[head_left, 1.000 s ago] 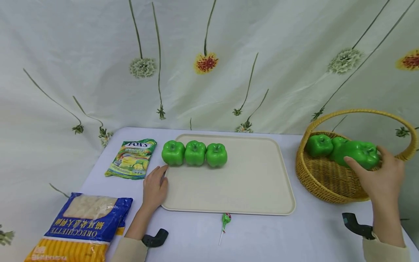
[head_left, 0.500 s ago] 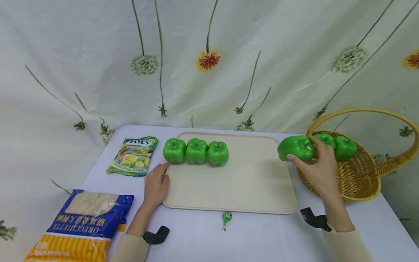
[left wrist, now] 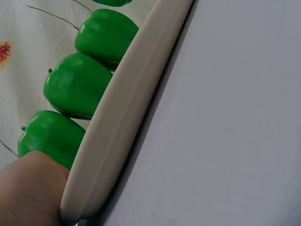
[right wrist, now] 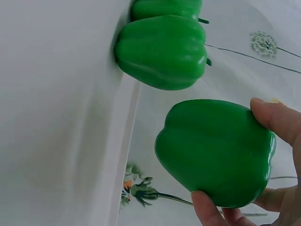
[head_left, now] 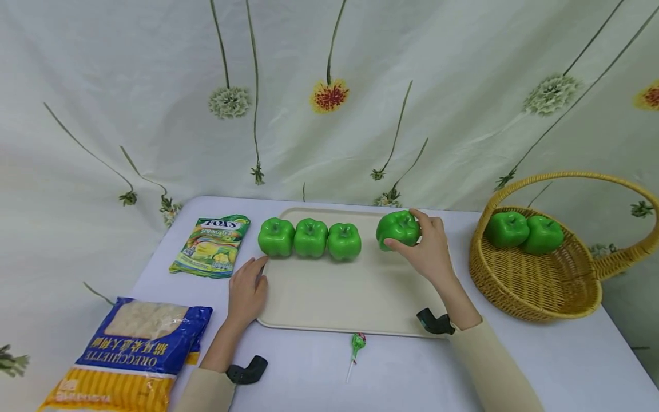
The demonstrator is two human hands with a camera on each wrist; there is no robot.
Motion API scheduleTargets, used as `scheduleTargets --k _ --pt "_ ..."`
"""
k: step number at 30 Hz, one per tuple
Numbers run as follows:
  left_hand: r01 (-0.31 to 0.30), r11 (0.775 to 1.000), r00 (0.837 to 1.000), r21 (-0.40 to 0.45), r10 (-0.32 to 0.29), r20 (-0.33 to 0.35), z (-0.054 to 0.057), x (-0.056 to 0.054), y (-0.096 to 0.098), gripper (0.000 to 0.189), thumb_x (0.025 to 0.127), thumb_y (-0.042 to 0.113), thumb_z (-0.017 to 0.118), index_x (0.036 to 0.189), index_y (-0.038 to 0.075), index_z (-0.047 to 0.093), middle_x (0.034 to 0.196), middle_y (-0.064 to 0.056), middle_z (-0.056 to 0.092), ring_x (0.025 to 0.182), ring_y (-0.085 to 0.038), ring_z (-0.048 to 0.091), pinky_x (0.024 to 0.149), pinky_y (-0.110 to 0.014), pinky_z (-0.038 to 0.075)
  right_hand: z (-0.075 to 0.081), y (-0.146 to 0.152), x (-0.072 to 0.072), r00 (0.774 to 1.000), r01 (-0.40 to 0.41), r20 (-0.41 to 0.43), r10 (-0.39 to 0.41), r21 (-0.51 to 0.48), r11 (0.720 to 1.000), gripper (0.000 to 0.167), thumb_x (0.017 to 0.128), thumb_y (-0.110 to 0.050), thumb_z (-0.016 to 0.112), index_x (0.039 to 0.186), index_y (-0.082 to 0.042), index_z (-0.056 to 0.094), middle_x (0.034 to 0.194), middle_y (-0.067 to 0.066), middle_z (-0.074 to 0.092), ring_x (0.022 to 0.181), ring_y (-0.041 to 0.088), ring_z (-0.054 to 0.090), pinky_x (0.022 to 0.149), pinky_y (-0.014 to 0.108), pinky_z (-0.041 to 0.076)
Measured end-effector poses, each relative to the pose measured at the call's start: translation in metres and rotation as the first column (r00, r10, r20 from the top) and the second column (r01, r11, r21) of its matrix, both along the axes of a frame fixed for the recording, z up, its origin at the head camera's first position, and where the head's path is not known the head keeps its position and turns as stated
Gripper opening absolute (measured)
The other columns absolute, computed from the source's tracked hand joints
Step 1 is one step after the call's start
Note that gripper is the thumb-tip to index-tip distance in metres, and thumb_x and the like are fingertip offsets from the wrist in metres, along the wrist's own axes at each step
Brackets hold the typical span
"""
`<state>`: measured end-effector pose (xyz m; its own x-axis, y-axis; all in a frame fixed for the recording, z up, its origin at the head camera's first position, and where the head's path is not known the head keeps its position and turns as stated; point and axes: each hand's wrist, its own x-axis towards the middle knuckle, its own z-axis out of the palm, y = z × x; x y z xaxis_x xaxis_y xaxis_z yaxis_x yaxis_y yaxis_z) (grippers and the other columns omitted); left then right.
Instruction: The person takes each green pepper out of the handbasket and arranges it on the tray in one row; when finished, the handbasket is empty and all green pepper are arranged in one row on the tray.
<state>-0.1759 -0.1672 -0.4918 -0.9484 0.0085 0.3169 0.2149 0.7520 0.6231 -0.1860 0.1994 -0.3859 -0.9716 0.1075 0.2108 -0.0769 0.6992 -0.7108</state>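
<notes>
Find the green pepper (head_left: 395, 228) in the right hand (head_left: 432, 249), over the far side of the tray (head_left: 329, 297), to the right of the row of three peppers (head_left: 310, 239) and apart from it. See the thumb (right wrist: 277, 120) on one flank and the fingers (right wrist: 206, 208) on the other, spread pepper-wide and holding it. Note the smooth, glossy, even green; judge from that an artificial pepper, probably light, perhaps hollow, and stiff enough not to dent under a modest pinch. Expect some slipperiness from the shine, chiefly on the rounded shoulders. Take hold across the broad upper body, thumb opposite fingers, using the grooves between lobes for purchase; avoid pinching the tapering lower end, likely to slide out. Press lightly but evenly; fear little for breakage, more for rolling if laid on a curved side. Find the left hand (head_left: 247, 290) at the left edge of the tray; cannot tell from these views whether gripping the rim or merely resting against it. Treat the two peppers in the basket (head_left: 515, 294) as similarly light, and reach for them from above, clear of the handle (head_left: 563, 174).
</notes>
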Motion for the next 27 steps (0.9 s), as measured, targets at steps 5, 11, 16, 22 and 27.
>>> scheduleTargets --k 5,11,16,22,27 --pt "0.000 1.000 1.000 0.005 0.000 0.005 0.001 0.001 0.001 0.043 0.091 0.000 0.049 0.133 -0.004 0.054 0.135 -0.024 0.057 0.136 -0.045 0.040 0.112 -0.064 0.021 -0.010 -0.014 -0.012 0.996 -0.022 0.087 0.019 0.033 0.999 0.086 0.078 -0.041 0.079 0.147 -0.008 0.040 0.128 0.026 0.042 0.114 0.041 0.051 0.095 0.059 0.047" --pt "0.001 1.000 1.000 -0.008 -0.001 0.014 0.001 0.001 0.003 0.043 0.091 0.000 0.049 0.134 -0.003 0.053 0.137 -0.024 0.056 0.136 -0.045 0.039 0.112 -0.063 0.021 -0.022 -0.019 -0.018 0.982 -0.046 0.186 0.027 0.100 0.994 0.088 0.079 -0.041 0.079 0.148 -0.006 0.037 0.131 0.028 0.040 0.112 0.044 0.054 0.092 0.058 0.048" --pt "0.002 1.000 1.000 -0.012 -0.002 0.013 0.001 0.002 0.003 0.043 0.091 -0.001 0.049 0.134 -0.003 0.054 0.136 -0.024 0.056 0.136 -0.045 0.040 0.112 -0.063 0.021 -0.025 -0.020 -0.018 0.974 -0.069 0.222 0.044 0.109 0.992 0.092 0.077 -0.034 0.083 0.149 -0.006 0.034 0.132 0.027 0.038 0.114 0.044 0.053 0.094 0.059 0.047" --pt "0.000 1.000 1.000 -0.006 0.000 0.005 0.001 0.002 0.002 0.043 0.091 -0.001 0.049 0.133 -0.003 0.054 0.136 -0.024 0.057 0.136 -0.045 0.040 0.111 -0.064 0.022 -0.025 -0.022 -0.017 0.976 -0.084 0.209 0.060 0.105 0.991 0.089 0.077 -0.029 0.083 0.148 -0.006 0.035 0.130 0.026 0.040 0.114 0.041 0.052 0.094 0.057 0.047" --pt "0.001 1.000 1.000 -0.006 -0.001 -0.008 0.002 0.002 0.001 0.043 0.091 -0.001 0.049 0.133 -0.003 0.054 0.136 -0.024 0.057 0.135 -0.045 0.041 0.111 -0.063 0.023 -0.024 -0.025 -0.017 0.982 -0.087 0.180 0.059 0.147 0.985 0.087 0.077 -0.027 0.084 0.147 -0.005 0.036 0.128 0.025 0.042 0.110 0.040 0.054 0.090 0.055 0.050"
